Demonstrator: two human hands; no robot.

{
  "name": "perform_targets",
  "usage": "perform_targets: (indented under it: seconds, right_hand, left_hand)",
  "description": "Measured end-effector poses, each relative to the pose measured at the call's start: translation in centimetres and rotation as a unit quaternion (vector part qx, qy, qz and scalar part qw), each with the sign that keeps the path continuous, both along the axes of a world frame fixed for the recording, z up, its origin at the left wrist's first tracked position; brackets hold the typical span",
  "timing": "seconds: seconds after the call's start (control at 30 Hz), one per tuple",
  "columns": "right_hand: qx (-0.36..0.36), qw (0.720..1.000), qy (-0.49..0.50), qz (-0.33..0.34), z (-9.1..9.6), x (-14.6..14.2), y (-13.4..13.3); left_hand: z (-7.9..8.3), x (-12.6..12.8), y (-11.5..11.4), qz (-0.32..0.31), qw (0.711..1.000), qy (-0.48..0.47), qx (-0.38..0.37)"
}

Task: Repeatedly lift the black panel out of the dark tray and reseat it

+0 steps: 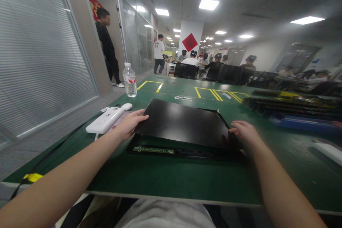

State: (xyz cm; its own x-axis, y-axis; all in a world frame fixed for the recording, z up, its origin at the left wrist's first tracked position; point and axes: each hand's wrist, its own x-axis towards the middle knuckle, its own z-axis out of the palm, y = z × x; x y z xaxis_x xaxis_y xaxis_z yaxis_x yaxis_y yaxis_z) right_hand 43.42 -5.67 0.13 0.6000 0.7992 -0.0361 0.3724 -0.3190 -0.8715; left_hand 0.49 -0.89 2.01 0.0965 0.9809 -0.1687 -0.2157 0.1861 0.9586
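A dark, glossy LCD panel (181, 121) is tilted above a black frame (197, 152) on the green table. My left hand (133, 123) grips the panel's left edge, with the thumb over its top face. At the opposite edge, my right hand (244, 131) has its fingertips closed on the panel's side; part of that grip is hidden. Below the panel's near edge, a gap shows a strip of green circuit board (153, 150) in the frame. The panel covers most of the frame's inside.
Left of the panel lie a white device (105, 119) and a water bottle (130, 82). A small silvery piece (183, 98) lies behind it. Stacked dark strips (291, 103) and a blue tray (299, 123) occupy the right. Several people sit or stand beyond.
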Motion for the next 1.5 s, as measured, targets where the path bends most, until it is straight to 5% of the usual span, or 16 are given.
perform_targets:
  seconds: [1.5]
  right_hand:
    - [-0.046, 0.975, -0.214, 0.043, -1.4, 1.2, 0.6]
  left_hand:
    - [-2.2, -0.5, 1.0, 0.009, 0.997, 0.071, 0.033]
